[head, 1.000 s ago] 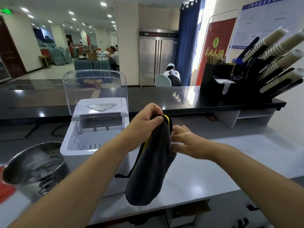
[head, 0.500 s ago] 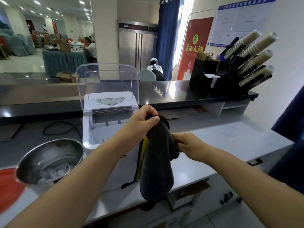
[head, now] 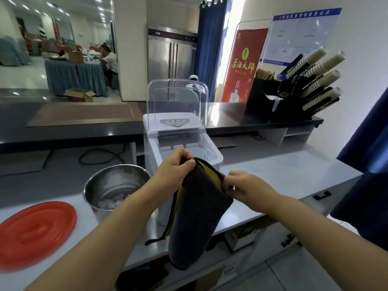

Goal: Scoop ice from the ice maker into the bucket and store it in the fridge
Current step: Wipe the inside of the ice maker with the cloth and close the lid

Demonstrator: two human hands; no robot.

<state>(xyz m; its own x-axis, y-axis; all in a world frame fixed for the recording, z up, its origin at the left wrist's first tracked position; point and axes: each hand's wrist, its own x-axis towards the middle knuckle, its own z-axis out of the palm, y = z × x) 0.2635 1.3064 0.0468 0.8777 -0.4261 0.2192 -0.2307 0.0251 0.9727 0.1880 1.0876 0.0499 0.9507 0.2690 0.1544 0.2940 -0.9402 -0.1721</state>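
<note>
Here the left hand and right hand each pinch the dark cloth; its hanging end could brush ice in the bucket if swung leftward.

The pale grey surface carries a white ice maker near its middle, with the clear cover standing open. Just left of it stands a steel bucket, and further left a round red lid lies flat. Behind, a black cable lies on a darker part. On the higher dark ledge are a brown mat and a black cup holder.
</note>
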